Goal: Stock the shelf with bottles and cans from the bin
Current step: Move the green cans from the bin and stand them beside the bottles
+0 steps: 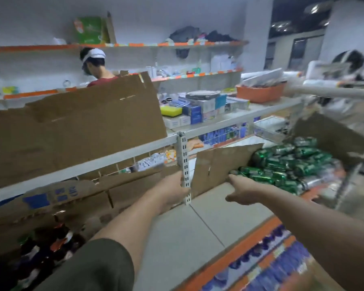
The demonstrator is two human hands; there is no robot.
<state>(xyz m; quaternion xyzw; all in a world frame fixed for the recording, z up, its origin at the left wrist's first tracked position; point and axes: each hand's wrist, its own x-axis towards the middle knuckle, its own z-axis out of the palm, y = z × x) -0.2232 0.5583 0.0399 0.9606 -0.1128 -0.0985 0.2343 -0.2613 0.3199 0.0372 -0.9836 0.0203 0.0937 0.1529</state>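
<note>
Several green cans [290, 164] lie piled in a torn cardboard box [221, 164] on the right of the grey shelf [198, 232]. My right hand [240, 192] reaches toward them with fingers and thumb spread, by the lower edge of the box flap. My left hand [172, 192] is at the white slotted upright [184, 171], and its fingertips are hidden behind the post. At the lower left a dark cardboard bin [46, 246] holds blurred bottles and cans.
A big torn cardboard sheet [76, 124] stands along the shelf rail on the left. Behind it another person [95, 68] works at the far shelves. Small boxes and plates [202, 106] fill the middle shelf. Blue packets [271, 265] sit below the orange shelf edge.
</note>
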